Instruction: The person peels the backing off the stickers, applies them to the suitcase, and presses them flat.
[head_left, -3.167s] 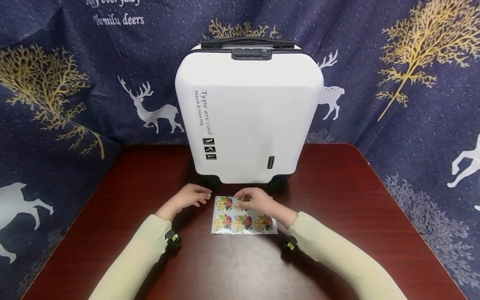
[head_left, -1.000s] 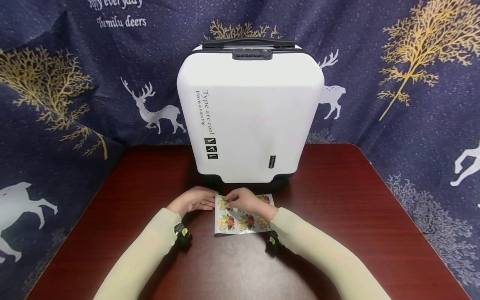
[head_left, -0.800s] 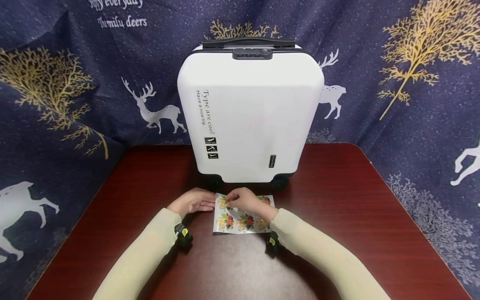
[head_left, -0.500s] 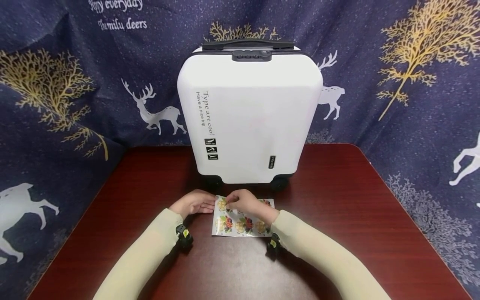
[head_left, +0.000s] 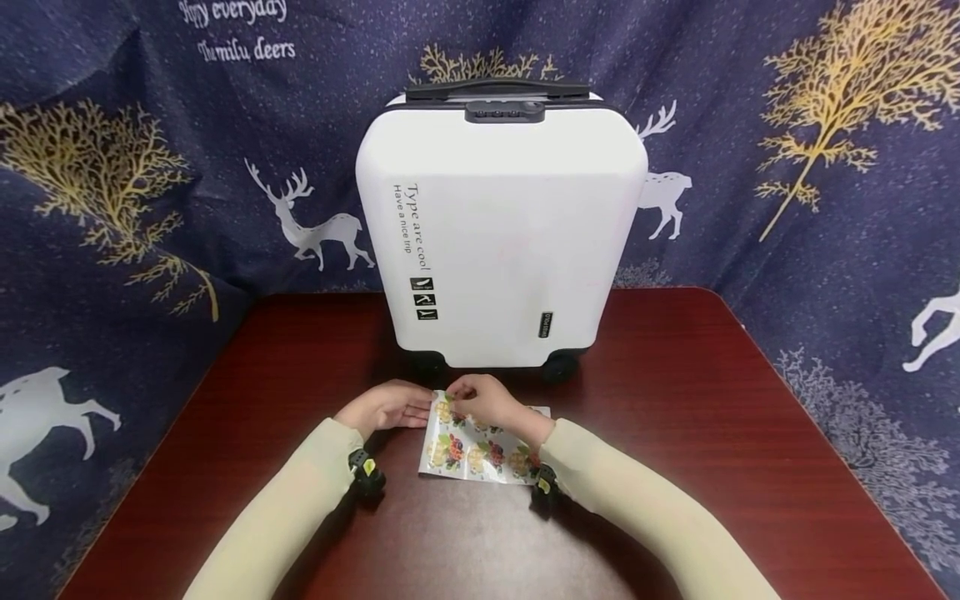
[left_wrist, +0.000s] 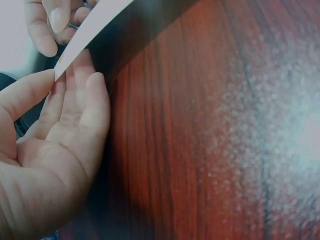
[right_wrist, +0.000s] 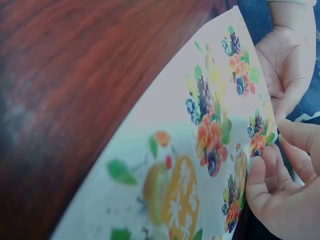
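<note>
On the far left, a golden tree (head_left: 97, 162) is spreading across the dark blue cloth (head_left: 225, 108), and a white deer (head_left: 322, 232) is showing beside it. The left hand (head_left: 386, 406), coming from a pale sleeve (head_left: 281, 504), is pinching the far left corner of the fruit-printed sheet (head_left: 480, 454) between thumb and fingers. The sheet is lying in front of the white suitcase (head_left: 502, 242), its held corner standing clear of the dark red table (head_left: 667, 400). Just beside, the right hand (head_left: 487, 402) is reaching across the sheet, bent fingers gripping its far edge near that corner.
</note>
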